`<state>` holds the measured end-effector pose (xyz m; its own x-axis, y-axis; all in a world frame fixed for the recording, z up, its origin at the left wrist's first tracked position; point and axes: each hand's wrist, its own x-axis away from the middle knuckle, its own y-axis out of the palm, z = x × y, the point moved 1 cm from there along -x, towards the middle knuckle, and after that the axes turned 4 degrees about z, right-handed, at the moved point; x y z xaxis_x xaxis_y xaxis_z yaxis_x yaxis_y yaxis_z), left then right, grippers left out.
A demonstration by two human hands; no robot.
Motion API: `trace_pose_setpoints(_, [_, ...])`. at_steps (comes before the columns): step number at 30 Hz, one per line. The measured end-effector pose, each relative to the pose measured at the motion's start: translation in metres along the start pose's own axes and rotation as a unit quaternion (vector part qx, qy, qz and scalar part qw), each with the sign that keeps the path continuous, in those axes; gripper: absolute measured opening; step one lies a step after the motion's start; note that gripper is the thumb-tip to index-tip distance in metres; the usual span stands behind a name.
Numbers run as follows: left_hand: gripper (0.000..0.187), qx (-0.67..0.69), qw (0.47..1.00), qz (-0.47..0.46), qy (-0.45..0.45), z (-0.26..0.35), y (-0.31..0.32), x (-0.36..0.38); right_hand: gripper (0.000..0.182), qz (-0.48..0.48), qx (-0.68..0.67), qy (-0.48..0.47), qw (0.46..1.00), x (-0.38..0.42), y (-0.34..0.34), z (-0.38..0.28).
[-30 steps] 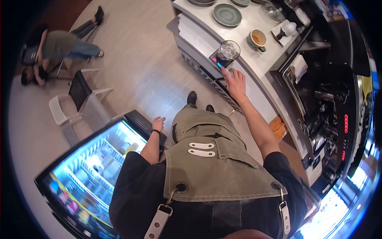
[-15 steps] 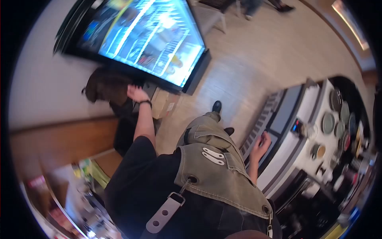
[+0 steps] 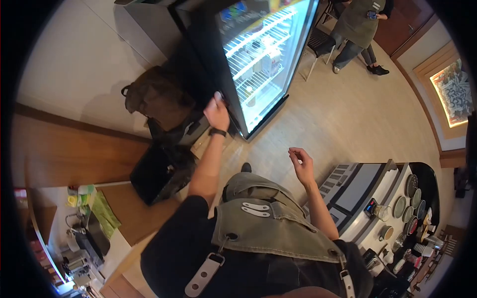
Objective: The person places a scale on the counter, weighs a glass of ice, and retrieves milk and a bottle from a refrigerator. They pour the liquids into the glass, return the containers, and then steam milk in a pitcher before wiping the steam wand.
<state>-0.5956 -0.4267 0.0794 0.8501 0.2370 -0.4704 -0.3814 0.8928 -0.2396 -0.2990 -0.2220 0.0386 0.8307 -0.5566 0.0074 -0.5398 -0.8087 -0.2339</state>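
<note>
Upper centre, the left hand (image 3: 217, 115) curls at the fridge (image 3: 211, 54) edge, its grip unclear; a shallow hold could slip. Mid-frame, the right hand (image 3: 302, 168) hangs loosely uncurled, empty.

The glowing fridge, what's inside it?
Inside the fridge are bright wire shelves, a pale box and, lower down, a small yellowish container. Anything directly behind that box is covered, and other items are too blurred to name.

black fridge (image 3: 256, 64), olive apron (image 3: 273, 229), brown backpack (image 3: 161, 99)
</note>
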Motion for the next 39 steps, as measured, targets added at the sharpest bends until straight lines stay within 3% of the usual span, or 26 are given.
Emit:
trace_pose_setpoints(2, [0.047,0.007,0.992,-0.096,-0.08,-0.003,0.0,0.012,0.027,-0.042,0.015,0.03,0.999,-0.019,0.031,0.007])
trace_pose_setpoints(4, [0.052,0.02,0.975,-0.22,0.025,-0.003,-0.008,0.036,0.041,-0.091,0.048,0.049,0.993,-0.032,0.052,0.013])
trace_pose_setpoints(8, [0.056,0.153,0.831,-0.495,-0.2,0.028,-0.006,0.055,0.07,-0.033,0.078,0.086,0.993,-0.024,0.057,0.028])
trace_pose_setpoints(9, [0.05,0.173,0.799,-0.535,-0.211,0.012,0.011,0.061,0.075,-0.012,0.071,0.108,0.992,-0.023,0.049,0.04])
trace_pose_setpoints(12, [0.04,0.315,0.775,-0.448,-0.315,-0.019,0.071,0.069,0.085,0.061,0.044,0.17,0.983,-0.019,0.014,0.059])
trace_pose_setpoints(13, [0.03,0.369,0.765,-0.37,-0.375,-0.032,0.095,0.064,0.084,0.074,0.005,0.16,0.984,-0.02,0.002,0.054])
trace_pose_setpoints(14, [0.023,0.381,0.805,-0.255,-0.376,-0.035,0.121,0.057,0.083,0.09,-0.036,0.149,0.984,-0.026,-0.007,0.042])
trace_pose_setpoints(15, [0.015,0.431,0.804,-0.155,-0.379,-0.045,0.147,0.05,0.081,0.107,-0.029,0.16,0.981,-0.031,-0.021,0.047])
trace_pose_setpoints(18, [0.017,0.19,0.932,-0.045,-0.306,-0.098,0.232,0.023,0.073,0.166,-0.024,0.177,0.97,-0.038,-0.067,0.063])
trace_pose_setpoints(20, [0.017,0.1,0.955,-0.032,-0.279,-0.114,0.267,0.0,0.06,0.205,-0.036,0.154,0.966,-0.052,-0.094,0.069])
trace_pose_setpoints(24, [0.022,0.01,0.961,-0.075,-0.267,-0.141,0.306,-0.036,0.057,0.234,0.01,0.203,0.951,-0.065,-0.146,0.087])
trace_pose_setpoints(25, [0.024,0.0,0.959,-0.092,-0.269,-0.146,0.312,-0.041,0.057,0.272,-0.046,0.188,0.942,-0.068,-0.152,0.098])
trace_pose_setpoints(26, [0.026,-0.005,0.957,-0.107,-0.269,-0.152,0.316,-0.044,0.059,0.201,0.016,0.223,0.954,-0.066,-0.17,0.103])
trace_pose_setpoints(28, [0.03,-0.013,0.952,-0.134,-0.274,-0.162,0.321,-0.051,0.065,0.185,-0.027,0.271,0.944,-0.063,-0.189,0.134])
trace_pose_setpoints(31, [0.037,-0.014,0.945,-0.167,-0.28,-0.172,0.318,-0.05,0.06,0.213,-0.027,0.227,0.95,-0.049,-0.151,0.195])
trace_pose_setpoints(33, [0.041,-0.01,0.943,-0.184,-0.278,-0.167,0.311,-0.046,0.056,0.033,0.182,0.365,0.913,-0.074,-0.119,0.229])
trace_pose_setpoints(34, [0.044,-0.011,0.943,-0.187,-0.274,-0.164,0.307,-0.045,0.057,-0.055,0.145,0.285,0.946,-0.105,-0.098,0.251])
trace_pose_setpoints(35, [0.046,-0.007,0.946,-0.186,-0.265,-0.16,0.3,-0.039,0.053,-0.124,0.145,0.251,0.949,-0.154,-0.069,0.229])
trace_pose_setpoints(36, [0.049,-0.006,0.951,-0.181,-0.25,-0.154,0.292,-0.032,0.044,-0.12,0.094,0.193,0.969,-0.201,-0.037,0.198])
trace_pose_setpoints(37, [0.051,-0.005,0.957,-0.174,-0.234,-0.144,0.282,-0.025,0.045,-0.097,0.011,0.177,0.979,-0.244,-0.008,0.172])
trace_pose_setpoints(39, [0.056,0.0,0.969,-0.148,-0.199,-0.118,0.258,-0.013,0.054,-0.019,-0.007,0.048,0.999,-0.33,0.047,0.129])
